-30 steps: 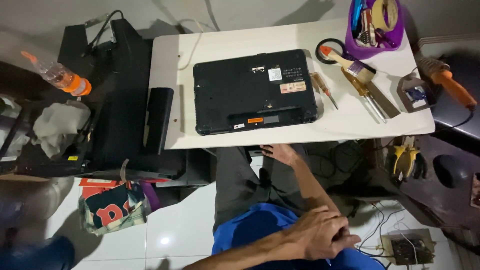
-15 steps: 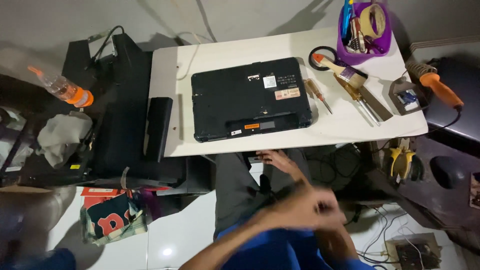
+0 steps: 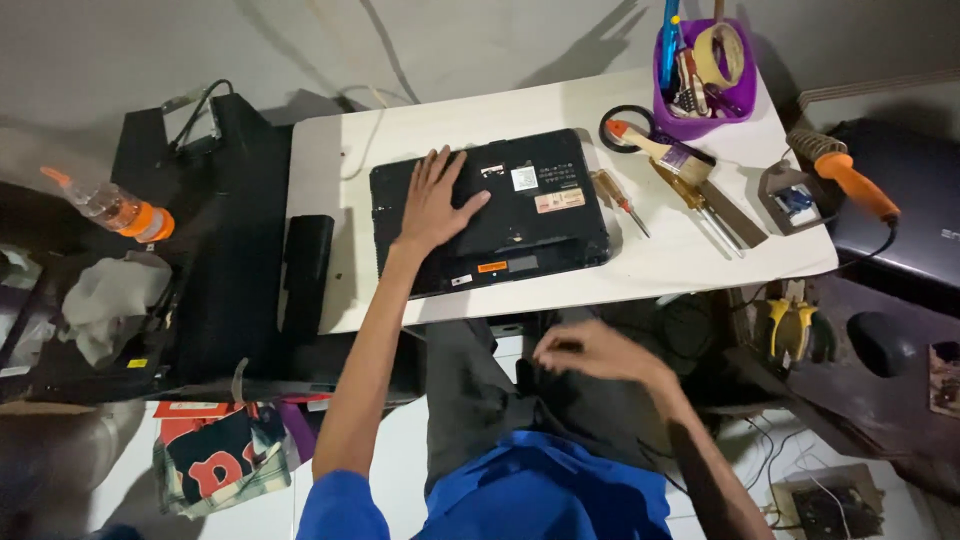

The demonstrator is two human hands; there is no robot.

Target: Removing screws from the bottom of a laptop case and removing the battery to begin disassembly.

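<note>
The white bench (image 3: 700, 265) carried a black laptop (image 3: 490, 210), which lay shut and upside down near the middle of the top, with its stickers facing up. No screws or covers looked taken off yet, so I think the work on the laptop was only just starting and nearly all of it was left to do. The left hand (image 3: 432, 205) lay flat on the left part of the laptop, its grip wide with the fingers spread, pressing on the laptop and holding nothing. The right hand (image 3: 590, 352) was down below the laptop, over the person's dark trousers, with its grip curled narrow; it was blurry, so I cannot tell if it held anything. To the left of the laptop lay a long black battery (image 3: 305, 270) at the bench edge. To the right of the laptop lay a paintbrush (image 3: 660, 148), then a small screwdriver (image 3: 615, 192) just beside the laptop.
</note>
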